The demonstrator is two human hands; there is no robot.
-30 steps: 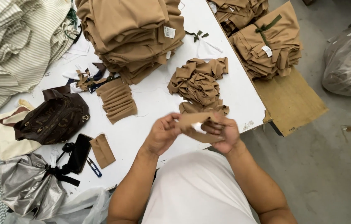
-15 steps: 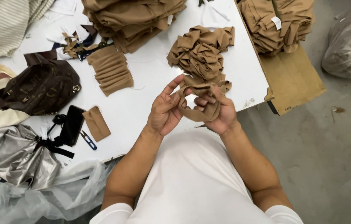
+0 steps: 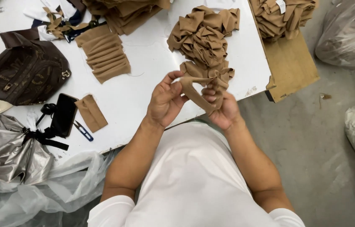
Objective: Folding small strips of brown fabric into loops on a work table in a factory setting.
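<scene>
While it's pinched between both hands, the tan fabric strip (image 3: pixel 198 94) just flops, so it's obviously light, soft stuff with zero stiffness.

Left hand (image 3: pixel 165 103) has its thumb and fingertips closed on one end, right hand (image 3: pixel 222 110) is clenched around the bunched other end, both held over the near edge of the white table (image 3: pixel 144 96), just in front of the loose pile of tan pieces (image 3: pixel 204 35). I'd say grab it by the ends or folded edges, since the middle would only sag.
</scene>
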